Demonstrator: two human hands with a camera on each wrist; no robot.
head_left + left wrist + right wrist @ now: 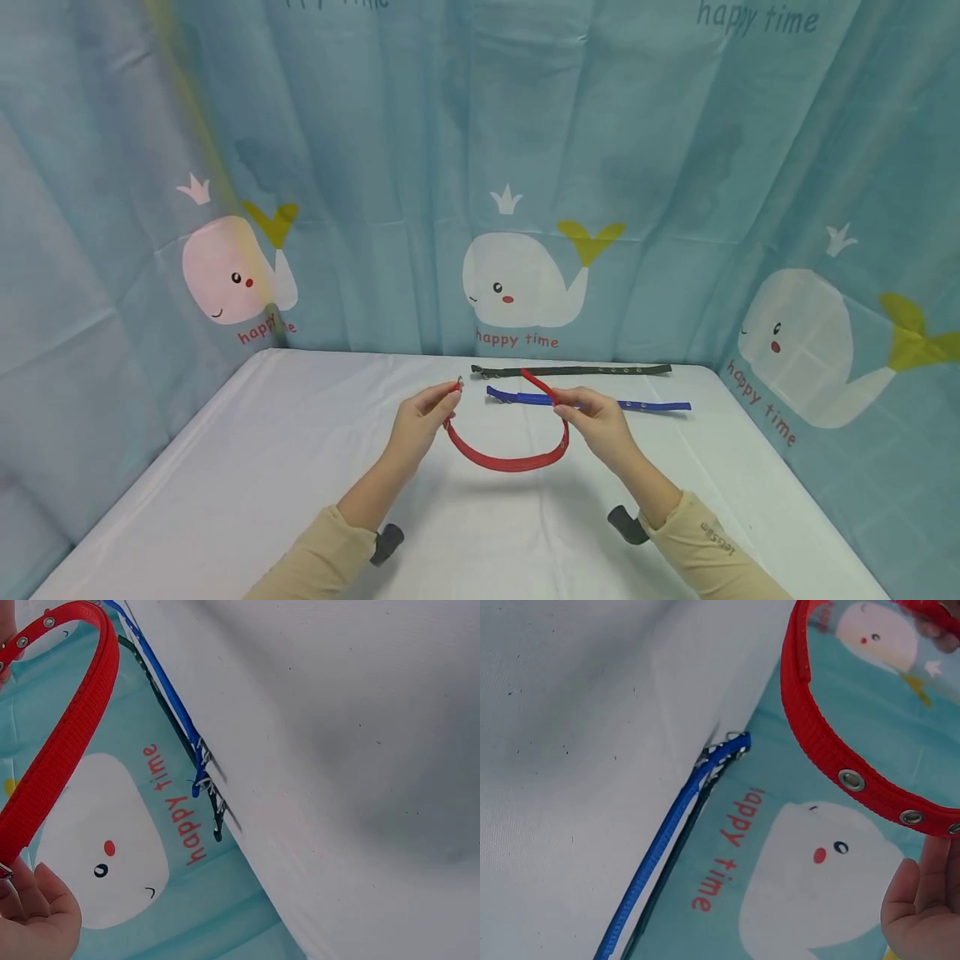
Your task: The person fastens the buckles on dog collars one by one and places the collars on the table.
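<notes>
Watching remotely, I see the red eyeleted strap (510, 464) sagging crosswise, left hand (420, 421) pinching beside the probable buckle (461, 382), right hand (598, 418) pinching near the free tip.

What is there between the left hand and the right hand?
A red strap: in the head view it sags in a curve from the left hand to the right hand, white table showing behind it.

head view overlooks red strap (513, 464), wrist views nearer.
</notes>
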